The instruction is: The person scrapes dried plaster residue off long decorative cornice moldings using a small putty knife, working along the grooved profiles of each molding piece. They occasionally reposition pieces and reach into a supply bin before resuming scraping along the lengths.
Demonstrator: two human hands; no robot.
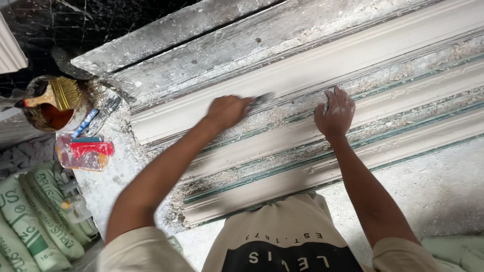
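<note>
Dusty workbench (443, 196) | ridged white moulding (312, 70) | left hand (228, 111) grips scraper (262, 98)

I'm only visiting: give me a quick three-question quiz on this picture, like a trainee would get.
1. Which hand grips the tool? A) left B) right C) neither
2. True or false: the right hand rests on the moulding.
3. What stands in the pot at the far left?
Key: 1 A, the left hand. 2 True. 3 A brush.
</note>
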